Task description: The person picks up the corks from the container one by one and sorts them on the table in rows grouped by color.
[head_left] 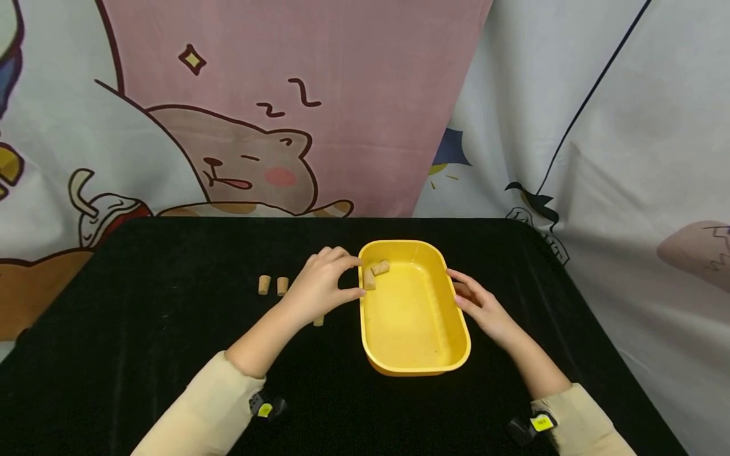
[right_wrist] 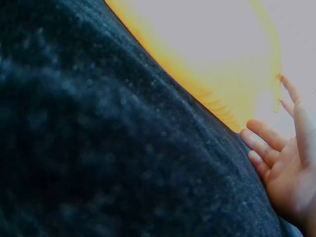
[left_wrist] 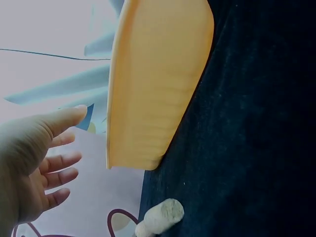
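A yellow plastic tray (head_left: 416, 316) stands on the black cloth, with two corks (head_left: 381, 268) lying in its far left corner. My left hand (head_left: 320, 283) is above the tray's left rim, thumb and fingers spread apart with nothing between them. My right hand (head_left: 483, 310) touches the tray's right side with its fingertips. Further left, two corks (head_left: 264, 284) stand on the cloth. Partly hidden under my left wrist is another cork (head_left: 319, 321). In the left wrist view, a cork (left_wrist: 165, 216) sits near the tray's end, overlapping another.
Black cloth (head_left: 171, 329) covers the table. Behind it and along the right side hangs a curtain (head_left: 365, 126) with cartoon drawings.
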Available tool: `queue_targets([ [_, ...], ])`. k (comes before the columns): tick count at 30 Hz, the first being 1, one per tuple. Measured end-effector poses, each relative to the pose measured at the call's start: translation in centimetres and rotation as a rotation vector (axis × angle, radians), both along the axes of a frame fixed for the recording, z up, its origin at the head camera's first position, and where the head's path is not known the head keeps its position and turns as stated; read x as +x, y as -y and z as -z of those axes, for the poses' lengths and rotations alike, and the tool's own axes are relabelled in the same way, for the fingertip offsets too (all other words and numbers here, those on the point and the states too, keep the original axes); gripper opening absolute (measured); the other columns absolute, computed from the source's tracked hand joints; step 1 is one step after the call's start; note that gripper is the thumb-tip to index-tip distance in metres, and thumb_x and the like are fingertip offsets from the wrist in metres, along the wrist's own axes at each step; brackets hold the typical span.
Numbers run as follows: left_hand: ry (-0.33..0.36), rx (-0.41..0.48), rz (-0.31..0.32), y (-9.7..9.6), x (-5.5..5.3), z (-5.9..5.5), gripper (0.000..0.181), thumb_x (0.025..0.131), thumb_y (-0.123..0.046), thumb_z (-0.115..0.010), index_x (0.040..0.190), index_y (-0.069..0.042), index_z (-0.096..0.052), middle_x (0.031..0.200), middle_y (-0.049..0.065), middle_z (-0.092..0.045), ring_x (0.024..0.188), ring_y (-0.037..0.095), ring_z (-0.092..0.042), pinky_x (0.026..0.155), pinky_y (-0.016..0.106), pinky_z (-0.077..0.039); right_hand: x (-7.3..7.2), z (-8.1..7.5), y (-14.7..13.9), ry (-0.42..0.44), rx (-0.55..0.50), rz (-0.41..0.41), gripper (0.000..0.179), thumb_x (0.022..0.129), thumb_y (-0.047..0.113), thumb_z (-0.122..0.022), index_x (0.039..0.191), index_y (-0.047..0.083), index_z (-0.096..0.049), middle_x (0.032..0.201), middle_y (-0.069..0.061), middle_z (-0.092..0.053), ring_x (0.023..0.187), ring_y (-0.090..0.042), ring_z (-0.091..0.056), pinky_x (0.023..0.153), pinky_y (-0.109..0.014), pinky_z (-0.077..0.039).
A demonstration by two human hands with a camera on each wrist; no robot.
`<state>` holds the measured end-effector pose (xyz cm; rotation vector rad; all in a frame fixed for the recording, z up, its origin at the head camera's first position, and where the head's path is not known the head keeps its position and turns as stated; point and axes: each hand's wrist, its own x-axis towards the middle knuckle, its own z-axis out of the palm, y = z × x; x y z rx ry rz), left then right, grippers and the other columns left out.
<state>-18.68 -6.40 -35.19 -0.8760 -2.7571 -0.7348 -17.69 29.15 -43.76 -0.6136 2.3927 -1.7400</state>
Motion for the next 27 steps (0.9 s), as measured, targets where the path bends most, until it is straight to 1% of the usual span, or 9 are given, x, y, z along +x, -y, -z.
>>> queue_targets([
  [4,-0.037,-0.056,0.005,-0.9,-1.1,-0.1,0.052,0.079,-0.042,-0.077,0.122,-0.015,-0.065,0.111,0.0,-0.055,0.097,0.016,-0.045,0.085,0.034,-0.037,0.0,-0.1,0.0,-0.003,-0.006,-0.005,0.051,0.101,0.01,-0.045,0.15,0.011,-0.029,0.135,-0.029,-0.045,0.108,-0.019,-0.059,0.085,-0.034,-0.05],
  [9,-0.134,-0.148,0.021,-1.9,-2.8,-0.3,0.047,0.081,-0.041,-0.076,0.122,-0.019,-0.065,0.107,0.0,-0.05,0.093,0.016,-0.04,0.08,0.032,-0.033,0.0,0.0,0.0,-0.005,-0.001,-0.004,0.051,0.101,0.01,-0.044,0.15,0.011,-0.029,0.135,-0.029,-0.045,0.108,-0.018,-0.059,0.085,-0.034,-0.05],
  [12,-0.172,-0.208,0.043,-2.6,-3.9,-0.4,0.044,0.082,-0.039,-0.075,0.121,-0.021,-0.066,0.105,0.0,-0.047,0.094,0.018,-0.038,0.081,0.033,-0.031,0.0,0.0,0.0,-0.008,-0.002,-0.006,0.051,0.101,0.009,-0.044,0.149,0.01,-0.029,0.135,-0.029,-0.045,0.108,-0.017,-0.059,0.085,-0.033,-0.05],
  [17,-0.172,-0.285,0.075,-3.7,-5.7,-0.2,0.041,0.081,-0.038,-0.075,0.119,-0.024,-0.067,0.106,0.002,-0.044,0.098,0.021,-0.036,0.084,0.036,-0.028,0.1,0.0,0.1,-0.014,-0.002,-0.007,0.051,0.101,0.009,-0.045,0.149,0.01,-0.029,0.135,-0.03,-0.045,0.108,-0.016,-0.059,0.085,-0.033,-0.05],
  [20,-0.162,-0.333,0.085,-4.3,-6.6,0.0,0.041,0.083,-0.04,-0.074,0.12,-0.026,-0.066,0.111,0.004,-0.044,0.101,0.023,-0.035,0.087,0.038,-0.028,0.1,0.0,0.1,-0.013,0.001,-0.003,0.051,0.101,0.01,-0.045,0.149,0.011,-0.029,0.135,-0.029,-0.045,0.108,-0.016,-0.059,0.085,-0.033,-0.05],
  [24,-0.133,-0.404,0.086,-4.8,-7.7,0.2,0.04,0.085,-0.047,-0.068,0.121,-0.029,-0.066,0.119,0.008,-0.045,0.107,0.025,-0.034,0.093,0.04,-0.026,0.1,0.0,0.0,-0.015,0.002,-0.005,0.051,0.101,0.009,-0.045,0.149,0.01,-0.029,0.136,-0.03,-0.044,0.109,-0.015,-0.059,0.085,-0.033,-0.05],
  [27,-0.121,-0.456,0.093,-5.2,-8.2,0.3,0.039,0.086,-0.05,-0.065,0.121,-0.031,-0.066,0.123,0.008,-0.044,0.111,0.025,-0.033,0.097,0.039,-0.025,0.1,0.0,0.0,-0.015,0.003,-0.01,0.051,0.101,0.009,-0.045,0.15,0.009,-0.028,0.136,-0.03,-0.044,0.109,-0.014,-0.058,0.085,-0.032,-0.05],
])
